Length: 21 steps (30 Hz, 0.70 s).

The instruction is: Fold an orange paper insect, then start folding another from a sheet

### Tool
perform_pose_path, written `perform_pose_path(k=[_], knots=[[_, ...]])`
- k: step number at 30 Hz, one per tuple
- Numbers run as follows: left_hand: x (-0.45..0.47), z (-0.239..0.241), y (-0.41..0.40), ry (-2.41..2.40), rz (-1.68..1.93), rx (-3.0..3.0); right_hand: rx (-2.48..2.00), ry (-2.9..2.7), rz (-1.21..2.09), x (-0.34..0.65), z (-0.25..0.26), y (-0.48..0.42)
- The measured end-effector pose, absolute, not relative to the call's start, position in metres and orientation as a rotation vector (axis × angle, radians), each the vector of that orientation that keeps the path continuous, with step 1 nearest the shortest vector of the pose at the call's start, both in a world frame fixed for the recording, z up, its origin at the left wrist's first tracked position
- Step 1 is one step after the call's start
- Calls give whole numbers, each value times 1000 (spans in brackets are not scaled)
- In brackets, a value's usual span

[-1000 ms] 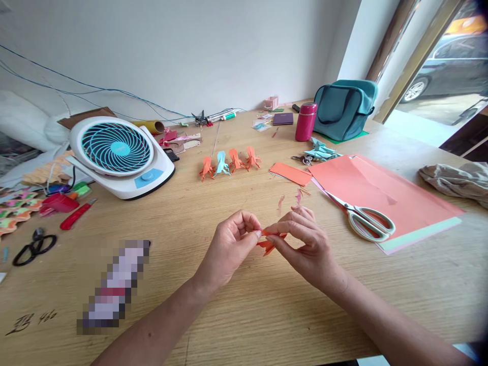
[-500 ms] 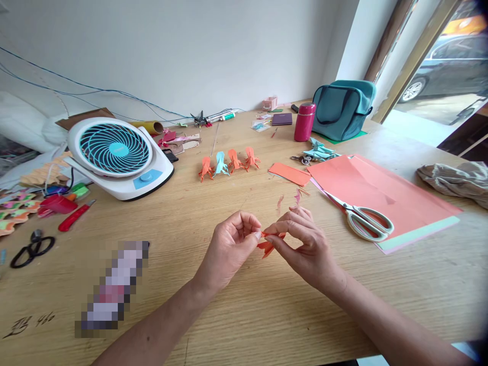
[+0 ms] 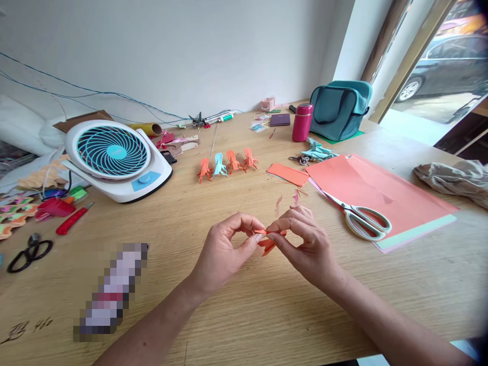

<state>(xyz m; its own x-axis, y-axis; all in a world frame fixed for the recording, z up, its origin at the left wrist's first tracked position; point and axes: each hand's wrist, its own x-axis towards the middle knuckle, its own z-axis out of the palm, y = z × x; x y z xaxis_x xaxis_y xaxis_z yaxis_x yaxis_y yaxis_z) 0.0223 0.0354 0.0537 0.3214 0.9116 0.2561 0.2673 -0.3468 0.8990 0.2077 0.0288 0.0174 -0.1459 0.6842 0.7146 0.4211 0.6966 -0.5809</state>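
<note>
Your L fingers (image 3: 247, 246) & R fingers (image 3: 293, 226) pinch an orange pc (image 3: 268, 247), prob. unfinished; 4 figs (image 3: 232, 160) look done at 11 o'clock, strips (image 3: 287, 174) unused at 1.

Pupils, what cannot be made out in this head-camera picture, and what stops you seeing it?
Orange paper piece: head view, full shape hidden by the left hand and right hand.
Long object, lower left: head view, identity lost to pixelation.
Fan hub lettering: head view, too small to read.
Car: head view, one end cut off by the right edge.
</note>
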Motion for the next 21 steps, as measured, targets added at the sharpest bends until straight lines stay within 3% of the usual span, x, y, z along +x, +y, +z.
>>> perform_pose_path(k=[21], knots=[[21, 51, 40, 1039, 1029, 1770, -914, -1744, 383, 207, 16, 28]])
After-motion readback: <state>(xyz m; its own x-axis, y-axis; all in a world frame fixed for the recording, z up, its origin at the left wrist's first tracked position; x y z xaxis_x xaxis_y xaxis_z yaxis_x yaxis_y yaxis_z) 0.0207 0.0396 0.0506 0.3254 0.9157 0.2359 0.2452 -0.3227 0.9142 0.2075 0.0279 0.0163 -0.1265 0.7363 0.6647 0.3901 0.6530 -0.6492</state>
